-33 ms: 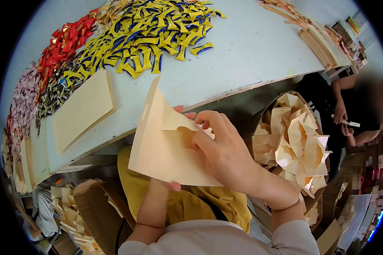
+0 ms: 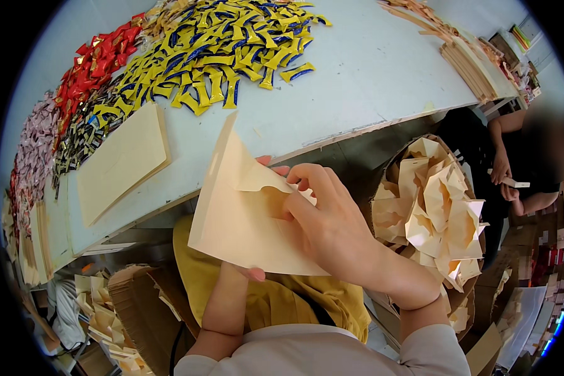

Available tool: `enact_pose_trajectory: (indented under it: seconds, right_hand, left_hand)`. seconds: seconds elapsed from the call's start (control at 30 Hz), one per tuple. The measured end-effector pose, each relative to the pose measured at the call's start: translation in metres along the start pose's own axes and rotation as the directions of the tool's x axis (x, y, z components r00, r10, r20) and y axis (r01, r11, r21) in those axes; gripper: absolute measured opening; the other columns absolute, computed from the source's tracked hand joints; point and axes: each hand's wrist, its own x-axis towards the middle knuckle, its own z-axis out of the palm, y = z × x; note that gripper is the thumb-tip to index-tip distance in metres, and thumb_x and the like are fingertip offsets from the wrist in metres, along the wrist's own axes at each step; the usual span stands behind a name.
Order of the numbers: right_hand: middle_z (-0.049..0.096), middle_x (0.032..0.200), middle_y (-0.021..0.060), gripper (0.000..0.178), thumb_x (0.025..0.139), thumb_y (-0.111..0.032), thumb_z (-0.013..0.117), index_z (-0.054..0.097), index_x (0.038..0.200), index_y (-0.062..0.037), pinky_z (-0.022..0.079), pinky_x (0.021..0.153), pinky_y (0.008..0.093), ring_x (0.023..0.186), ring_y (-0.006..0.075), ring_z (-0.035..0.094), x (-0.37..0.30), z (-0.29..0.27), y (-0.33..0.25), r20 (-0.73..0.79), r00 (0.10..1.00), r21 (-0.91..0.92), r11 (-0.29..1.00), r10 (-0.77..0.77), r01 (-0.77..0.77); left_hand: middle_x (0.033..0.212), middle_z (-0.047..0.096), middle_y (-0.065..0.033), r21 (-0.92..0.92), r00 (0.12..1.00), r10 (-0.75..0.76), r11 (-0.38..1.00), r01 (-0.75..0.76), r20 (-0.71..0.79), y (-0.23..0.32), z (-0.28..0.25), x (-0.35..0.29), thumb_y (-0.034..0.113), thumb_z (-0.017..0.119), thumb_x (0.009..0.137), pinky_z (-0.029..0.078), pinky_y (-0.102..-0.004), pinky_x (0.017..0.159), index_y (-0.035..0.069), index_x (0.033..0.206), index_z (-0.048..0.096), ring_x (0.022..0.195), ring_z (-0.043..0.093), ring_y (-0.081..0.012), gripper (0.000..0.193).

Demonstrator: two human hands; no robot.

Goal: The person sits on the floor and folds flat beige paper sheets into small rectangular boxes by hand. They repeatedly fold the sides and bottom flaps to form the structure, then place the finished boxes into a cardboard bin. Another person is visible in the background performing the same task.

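A cream paperboard sheet [image 2: 250,225] is held up over my lap, creased along its left side, with a flap curving up around a rounded opening in the middle. My left hand [image 2: 255,274] supports it from behind; its thumb shows at the lower edge and fingertips at the upper right edge, while the palm is hidden. My right hand [image 2: 332,219] lies over the right part of the sheet, fingers curled and thumb pressed in by the opening. A stack of flat cream boards [image 2: 125,160] rests on the table just left of the sheet.
The pale table [image 2: 357,75] bears heaps of yellow-and-blue wrapped sweets [image 2: 232,44], red ones [image 2: 97,59] and pink ones [image 2: 41,135]. On the right a carton holds folded cream pieces [image 2: 432,200]. A co-worker's hands [image 2: 504,175] hold a small pale object. An open cardboard box [image 2: 138,307] stands lower left.
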Motion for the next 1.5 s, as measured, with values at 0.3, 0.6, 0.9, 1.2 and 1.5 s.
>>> enact_pose_trajectory:
  seconds: [0.3,0.6,0.9,1.2,1.5]
  right_hand:
    - [0.047,0.122,0.0175,0.029,0.074,0.02,0.055,0.056,0.095,-0.0005,0.049,0.082,0.0362,0.103,0.0316,0.052,-0.005,0.0,-0.003,0.03,0.988,0.235,0.96,0.15,-0.153]
    - [0.039,0.139,0.0248,0.03,0.073,0.02,0.055,0.055,0.09,-0.0052,0.049,0.088,0.0409,0.127,0.0427,0.046,-0.006,-0.01,0.008,0.105,0.992,0.528,0.842,0.069,-0.115]
    - [0.037,0.142,0.0262,0.03,0.072,0.019,0.057,0.06,0.086,-0.0072,0.045,0.1,0.0437,0.134,0.0461,0.041,-0.007,-0.011,0.012,0.061,0.997,0.661,0.747,0.04,-0.071]
    - [0.024,0.154,0.023,0.042,0.073,0.022,0.047,0.069,0.091,-0.0083,0.038,0.11,0.0444,0.135,0.0409,0.04,-0.008,-0.011,-0.004,0.113,0.988,0.492,0.859,0.101,-0.144]
    - [0.013,0.162,0.024,0.019,0.084,0.002,0.068,0.069,0.098,-0.0108,0.031,0.115,0.0459,0.149,0.0398,0.023,-0.004,-0.014,0.005,0.227,0.961,0.623,0.735,0.156,-0.267]
  left_hand:
    - [0.149,0.034,-0.0247,-0.202,0.994,-0.104,0.975,0.095,-0.033,-0.003,0.002,0.001,0.056,0.099,0.04,0.046,-0.0531,0.109,0.003,0.154,0.019,0.133,0.046,-0.0375,0.149]
    - [0.151,0.032,-0.0237,-0.178,0.998,-0.067,0.982,0.066,0.0,-0.013,0.003,-0.005,0.071,0.084,0.056,0.044,-0.0512,0.109,0.007,0.156,0.019,0.136,0.043,-0.0377,0.135]
    - [0.151,0.034,-0.0217,-0.199,0.989,-0.134,0.973,0.119,-0.062,-0.001,0.014,-0.008,0.077,0.075,0.063,0.043,-0.0511,0.109,0.008,0.156,0.02,0.136,0.043,-0.037,0.128]
    - [0.149,0.039,-0.0152,-0.735,0.953,-0.247,0.676,0.04,-0.176,-0.008,0.031,-0.022,0.081,0.048,0.079,0.043,-0.0498,0.107,0.012,0.155,0.027,0.133,0.045,-0.0343,0.105]
    - [0.146,0.046,-0.0088,-0.781,0.928,-0.371,0.586,0.217,-0.021,0.005,0.027,-0.01,0.072,0.041,0.092,0.042,-0.0443,0.107,0.016,0.151,0.039,0.13,0.048,-0.0305,0.082]
